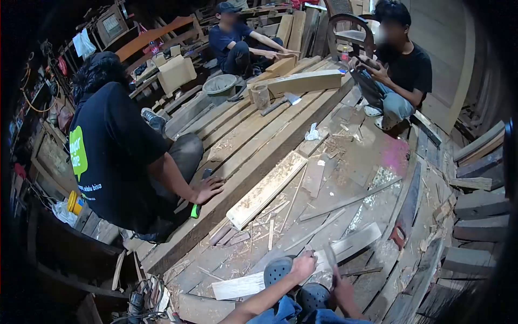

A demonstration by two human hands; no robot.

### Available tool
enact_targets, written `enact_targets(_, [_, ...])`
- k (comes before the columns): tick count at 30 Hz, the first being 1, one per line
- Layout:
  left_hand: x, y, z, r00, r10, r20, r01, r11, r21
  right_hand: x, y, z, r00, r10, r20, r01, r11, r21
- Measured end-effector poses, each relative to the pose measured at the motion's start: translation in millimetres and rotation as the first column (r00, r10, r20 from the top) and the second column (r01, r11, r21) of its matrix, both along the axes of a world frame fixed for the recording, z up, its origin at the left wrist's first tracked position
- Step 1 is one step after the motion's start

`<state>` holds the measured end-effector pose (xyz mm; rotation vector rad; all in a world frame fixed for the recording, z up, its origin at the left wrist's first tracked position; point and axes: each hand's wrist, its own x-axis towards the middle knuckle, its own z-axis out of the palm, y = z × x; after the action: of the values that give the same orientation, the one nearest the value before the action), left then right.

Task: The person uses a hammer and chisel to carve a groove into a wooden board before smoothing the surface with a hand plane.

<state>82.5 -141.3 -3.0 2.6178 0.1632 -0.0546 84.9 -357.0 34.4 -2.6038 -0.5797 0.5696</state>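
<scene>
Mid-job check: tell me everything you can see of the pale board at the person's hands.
The pale board is long, narrow and greyish-white, apparently bare wood. It lies slantwise at the bottom of the view, its right end farther from the camera, above the darker floor planks. The left hand and a dark, perforated clog hide parts of its middle. A blade at the right hand overlaps it; whether its edge touches the wood is unclear.

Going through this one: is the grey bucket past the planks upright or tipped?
Upright: the bucket stands with its round rim facing up.
</scene>
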Motion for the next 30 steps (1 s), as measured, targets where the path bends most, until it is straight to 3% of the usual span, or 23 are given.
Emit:
enact_targets(1, [-0.8, -0.3, -5.0, 0.996, 0.02, 0.087, -0.017, 0.999, -0.04, 7.7, 1.9, -2.4, 0.998, -0.04, 0.055, 0.039, 0.999, 0.026])
enact_targets(3, [-1.5, 0.9, -6.7, 0.999, -0.001, 0.043, 0.003, 0.999, -0.039, 12.2, 2.7, 4.7, 0.981, -0.033, 0.19, 0.03, 0.999, 0.02])
enact_targets(6, [3.8, 2.0, 14.8, 0.996, -0.008, -0.085, 0.009, 1.0, 0.013, -7.2, -6.6, -22.8, 0.994, 0.043, 0.105, -0.041, 0.999, -0.023])
enact_targets(8, [3.5, 0.7, -0.3, 0.998, 0.06, -0.026, -0.061, 0.998, -0.031, -0.7, -4.2, -6.0, 0.991, 0.111, -0.069, -0.122, 0.975, -0.183])
enact_targets(9, [3.7, -0.3, -23.3, 0.995, 0.092, -0.033, -0.091, 0.995, 0.042, 3.7, -6.4, -4.3, 0.997, 0.069, -0.025, -0.072, 0.985, -0.159])
enact_targets(10, [7.7, 0.5, 8.4, 0.992, -0.002, -0.126, 0.025, 0.984, 0.178, 9.3, -9.8, -29.0, 0.976, -0.031, 0.215, 0.008, 0.994, 0.106])
enact_targets(11, [1.8, 3.5, 7.7, 0.993, -0.033, 0.116, 0.03, 0.999, 0.024, 16.8, -7.9, -13.8, 0.991, -0.097, 0.095, 0.089, 0.992, 0.085])
enact_targets(12, [1.1, 1.7, -4.2, 0.994, 0.009, 0.104, -0.011, 1.0, 0.018, 12.3, -3.5, -2.7, 0.986, -0.163, -0.02, 0.164, 0.985, 0.06])
enact_targets(14, [5.0, -0.9, 6.0, 0.999, -0.002, 0.035, 0.002, 1.0, -0.003, -7.0, -2.9, -8.7, 0.994, 0.091, -0.066, -0.099, 0.986, -0.132])
enact_targets(15, [5.5, 1.4, 5.2, 0.999, -0.008, 0.049, 0.009, 1.0, -0.005, -10.3, -0.2, -3.8, 0.986, 0.166, 0.017, -0.163, 0.98, -0.113])
enact_targets(19, [5.3, 0.9, 7.2, 0.999, 0.047, -0.005, -0.047, 0.999, -0.002, 25.6, -3.7, -6.0, 0.987, -0.15, 0.051, 0.152, 0.988, -0.026])
enact_targets(23, [3.9, 3.7, 10.3, 1.0, -0.027, 0.013, 0.027, 1.0, 0.008, -8.6, -0.2, -2.3, 0.983, 0.18, 0.033, -0.176, 0.98, -0.091])
enact_targets(26, [4.1, 1.0, 8.3, 1.0, -0.001, -0.031, 0.001, 1.0, -0.016, 18.9, -9.0, -13.2, 0.982, -0.176, 0.074, 0.177, 0.984, -0.005])
enact_targets(27, [4.0, 2.4, 7.3, 1.0, -0.004, -0.021, 0.003, 1.0, -0.022, 16.5, -3.4, -2.4, 0.986, -0.159, 0.041, 0.16, 0.987, -0.019])
enact_targets(30, [3.3, 5.2, 9.5, 0.999, 0.001, 0.052, -0.002, 1.0, 0.026, -14.7, -4.5, -20.1, 0.952, 0.255, 0.168, -0.22, 0.955, -0.199])
